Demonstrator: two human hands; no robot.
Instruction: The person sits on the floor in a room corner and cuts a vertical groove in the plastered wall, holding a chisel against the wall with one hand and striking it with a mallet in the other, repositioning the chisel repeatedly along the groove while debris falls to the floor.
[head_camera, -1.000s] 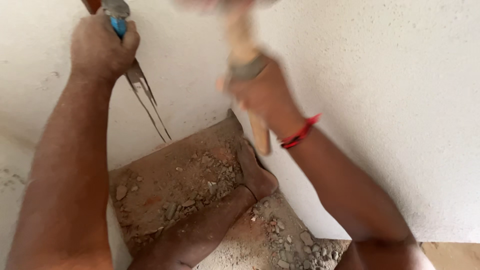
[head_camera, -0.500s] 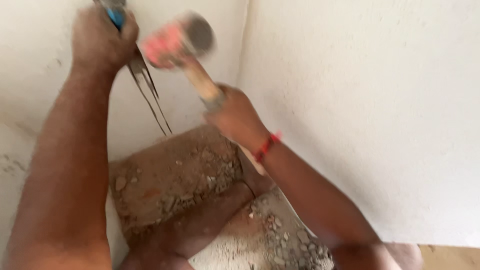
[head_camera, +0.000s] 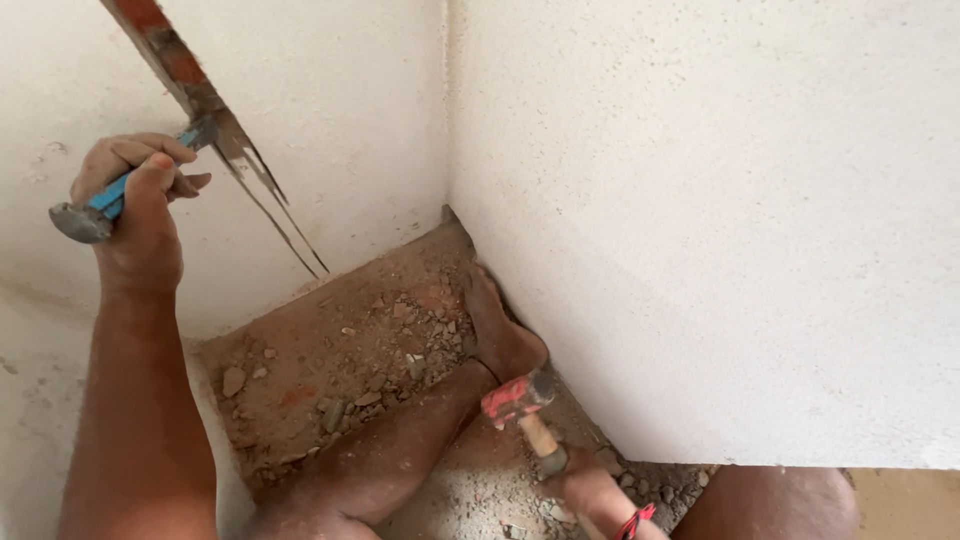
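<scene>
Step now, as I judge: chipping groove in wall. Left hand (head_camera: 135, 215) wrapped tight round blue-handled chisel (head_camera: 120, 190), tip in cut groove (head_camera: 200, 100), red brick showing there. Right hand (head_camera: 590, 495) far below groove, low near floor, fingers closed round wooden handle of hammer (head_camera: 520, 400), red head by foot (head_camera: 500, 330). Next hit calls for lifting hammer up to chisel's back end, aim careful, keep chisel steady. Floor (head_camera: 340, 370) below groove brown, dusty, bits of rubble. White rough walls (head_camera: 700, 200) meet in corner right of groove.
</scene>
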